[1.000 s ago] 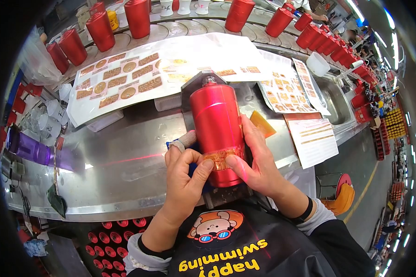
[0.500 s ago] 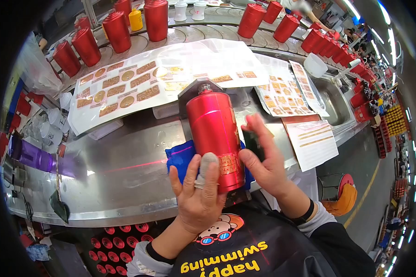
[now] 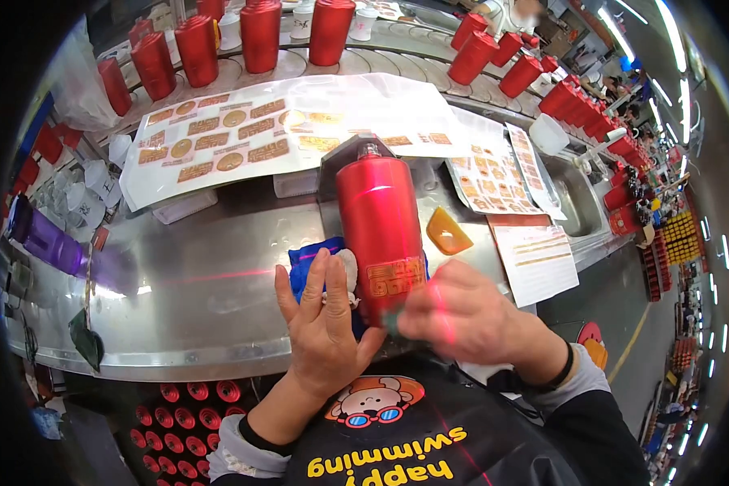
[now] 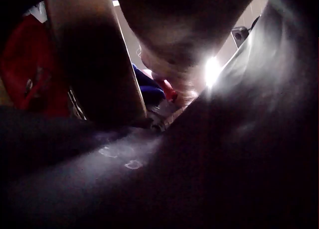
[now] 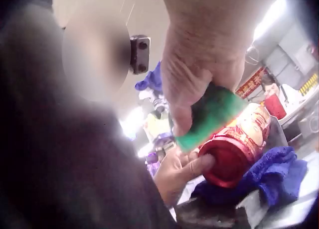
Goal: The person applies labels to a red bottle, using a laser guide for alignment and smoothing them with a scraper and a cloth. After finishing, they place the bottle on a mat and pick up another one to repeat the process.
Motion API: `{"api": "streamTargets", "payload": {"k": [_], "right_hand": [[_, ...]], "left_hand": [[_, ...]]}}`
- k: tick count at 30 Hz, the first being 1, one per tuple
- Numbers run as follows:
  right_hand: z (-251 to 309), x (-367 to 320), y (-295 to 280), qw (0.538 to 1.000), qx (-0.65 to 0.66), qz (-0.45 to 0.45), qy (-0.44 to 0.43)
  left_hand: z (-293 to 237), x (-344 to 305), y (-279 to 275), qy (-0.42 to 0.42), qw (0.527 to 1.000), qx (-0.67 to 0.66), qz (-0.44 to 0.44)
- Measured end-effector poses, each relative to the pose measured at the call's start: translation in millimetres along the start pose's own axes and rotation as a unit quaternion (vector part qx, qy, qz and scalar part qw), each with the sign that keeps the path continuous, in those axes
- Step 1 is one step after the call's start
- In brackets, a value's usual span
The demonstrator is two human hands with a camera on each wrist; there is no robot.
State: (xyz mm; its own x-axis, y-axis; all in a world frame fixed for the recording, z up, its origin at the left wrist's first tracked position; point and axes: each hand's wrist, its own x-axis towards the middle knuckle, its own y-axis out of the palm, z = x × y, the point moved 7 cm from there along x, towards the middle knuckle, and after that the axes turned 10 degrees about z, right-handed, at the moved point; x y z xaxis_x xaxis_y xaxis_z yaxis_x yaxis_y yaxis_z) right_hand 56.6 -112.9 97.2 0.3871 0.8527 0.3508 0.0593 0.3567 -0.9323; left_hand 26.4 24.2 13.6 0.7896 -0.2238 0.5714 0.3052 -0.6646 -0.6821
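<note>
A red bottle (image 3: 378, 202) lies with its neck in a dark holder (image 3: 330, 190), its base toward the person. Near the base sits a gold label (image 3: 390, 278). My right hand (image 3: 470, 316) pinches a flat green scraper (image 5: 212, 117), its edge at the bottle's side in the right wrist view. My left hand (image 3: 322, 320) rests beside the base with fingers extended and the thumb at the bottom rim; one finger wears a pale covering. A blue cloth (image 3: 304, 263) is bunched under the bottle. The left wrist view is mostly dark.
An amber flat piece (image 3: 447, 232) lies right of the bottle. Sheets of gold labels (image 3: 219, 138) spread behind it, with more label sheets (image 3: 494, 174) near a sink (image 3: 579, 198). Red bottles (image 3: 259, 36) stand along the curved conveyor. A purple bottle (image 3: 44, 239) is at left.
Both thumbs were on the label; the right hand then came away with a dark green piece and now has it near the base. The left hand went from the bottle's side to beside the base.
</note>
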Motion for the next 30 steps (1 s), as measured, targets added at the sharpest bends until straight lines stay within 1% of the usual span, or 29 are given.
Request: {"api": "streamTargets", "payload": {"k": [3, 4, 6, 7, 8, 9, 10, 11, 12, 14, 15, 16, 17, 19, 22, 25, 27, 28, 29, 30], "right_hand": [[2, -1, -10, 0.999, 0.005, -0.025, 0.023], [-1, 1, -3, 0.999, -0.003, 0.023, 0.033], [6, 3, -2, 0.986, 0.157, 0.061, 0.004], [10, 1, 0, 0.968, 0.240, 0.078, -0.004], [-4, -6, -2, 0.971, 0.225, 0.048, 0.072], [-29, -25, 3, 0.925, 0.298, -0.002, 0.236], [-40, -39, 15, 0.879, 0.367, -0.061, 0.298], [-49, -52, 29, 0.821, 0.432, -0.116, 0.355], [-50, -55, 38, 0.798, 0.461, -0.146, 0.361], [-55, -64, 50, 0.759, 0.496, -0.166, 0.387], [-57, -69, 57, 0.737, 0.515, -0.178, 0.401], [-60, -73, 61, 0.734, 0.514, -0.186, 0.402], [-60, -75, 65, 0.722, 0.529, -0.190, 0.404], [-61, -75, 70, 0.701, 0.557, -0.196, 0.400], [-60, -73, 71, 0.701, 0.560, -0.196, 0.397], [-62, -79, 72, 0.688, 0.586, -0.202, 0.377], [-60, -74, 67, 0.704, 0.578, -0.197, 0.362], [-58, -71, 66, 0.711, 0.571, -0.200, 0.358], [-57, -70, 66, 0.719, 0.563, -0.203, 0.354], [-57, -70, 68, 0.710, 0.570, -0.198, 0.364]], "left_hand": [[0, -4, 3, -0.012, 1.000, -0.017, -0.009], [-1, -3, 3, -0.014, 1.000, -0.021, -0.015], [1, -3, 0, -0.028, 0.998, -0.039, -0.038], [0, -5, -1, -0.035, 0.997, -0.050, -0.042], [-12, -3, 1, 0.013, 1.000, 0.004, -0.026], [-27, 0, 5, 0.061, 0.996, 0.057, -0.013], [-40, 1, 8, 0.106, 0.988, 0.109, -0.002], [-41, 5, 10, 0.093, 0.988, 0.121, 0.007], [-41, 11, 12, 0.079, 0.987, 0.136, 0.017], [-36, 11, 13, 0.065, 0.985, 0.154, 0.033], [-30, 9, 12, 0.041, 0.989, 0.139, 0.024], [-24, 6, 13, 0.019, 0.992, 0.123, 0.017], [-18, 3, 13, -0.003, 0.994, 0.105, 0.009], [-12, 2, 14, -0.005, 0.998, 0.063, 0.009], [-6, -4, 16, -0.009, 1.000, -0.007, 0.020], [0, -7, 19, -0.017, 0.997, -0.069, 0.025], [5, -15, 22, -0.033, 0.995, -0.093, 0.030], [6, -17, 23, -0.059, 0.992, -0.108, 0.027], [-3, -17, 24, -0.025, 0.998, -0.039, 0.036], [-18, -10, 18, 0.009, 0.999, 0.031, 0.044]]}}
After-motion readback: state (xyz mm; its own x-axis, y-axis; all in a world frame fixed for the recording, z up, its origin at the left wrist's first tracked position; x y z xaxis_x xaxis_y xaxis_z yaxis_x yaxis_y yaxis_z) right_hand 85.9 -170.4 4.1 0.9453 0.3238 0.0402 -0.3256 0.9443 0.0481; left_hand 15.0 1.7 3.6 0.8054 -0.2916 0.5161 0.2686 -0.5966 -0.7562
